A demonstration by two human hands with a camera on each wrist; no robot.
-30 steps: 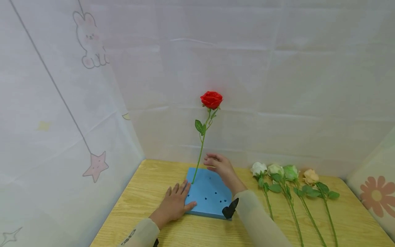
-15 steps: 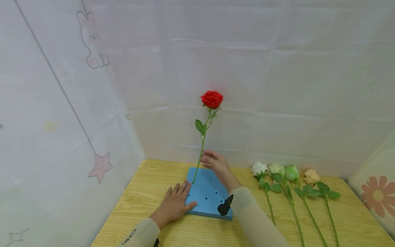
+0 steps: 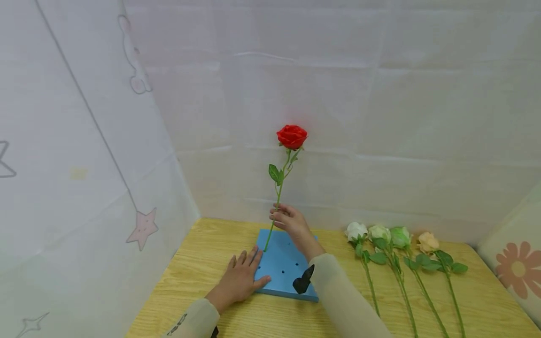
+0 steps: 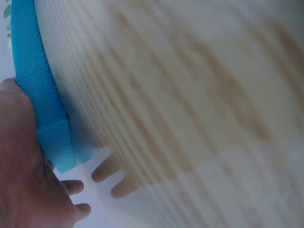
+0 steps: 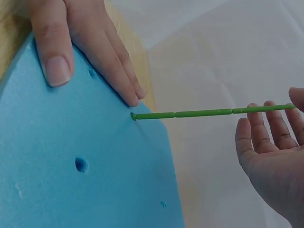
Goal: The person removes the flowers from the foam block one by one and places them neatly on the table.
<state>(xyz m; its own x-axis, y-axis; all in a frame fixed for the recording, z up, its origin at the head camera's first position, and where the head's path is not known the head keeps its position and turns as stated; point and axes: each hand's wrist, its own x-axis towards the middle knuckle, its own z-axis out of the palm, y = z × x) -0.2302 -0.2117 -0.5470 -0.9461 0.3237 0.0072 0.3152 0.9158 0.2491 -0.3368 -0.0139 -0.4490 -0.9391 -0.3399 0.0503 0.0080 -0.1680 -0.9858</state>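
A red rose [image 3: 292, 136] stands slightly tilted, its green stem [image 5: 204, 113] set in a hole near the left edge of a blue foam block [image 3: 279, 277]. My right hand [image 3: 293, 227] holds the stem loosely partway up; in the right wrist view the stem runs between thumb and loosely bent fingers, the thumb partly cut off by the frame. My left hand [image 3: 238, 279] lies flat with spread fingers on the block's left edge. In the left wrist view, that hand [image 4: 23, 161] rests against the block's side [image 4: 38, 85].
Right of the block, a white rose [image 3: 356, 231], a cream rose [image 3: 379, 233], a green rose [image 3: 400, 237] and a peach rose [image 3: 428, 241] lie on the wooden table [image 3: 190, 267]. Several holes dot the block. A pale printed cloth [image 3: 329, 94] hangs behind and at the sides.
My right hand has moved left and slightly up, from beside the stem to around it. The left hand stays in place on the block. The rose remains standing.
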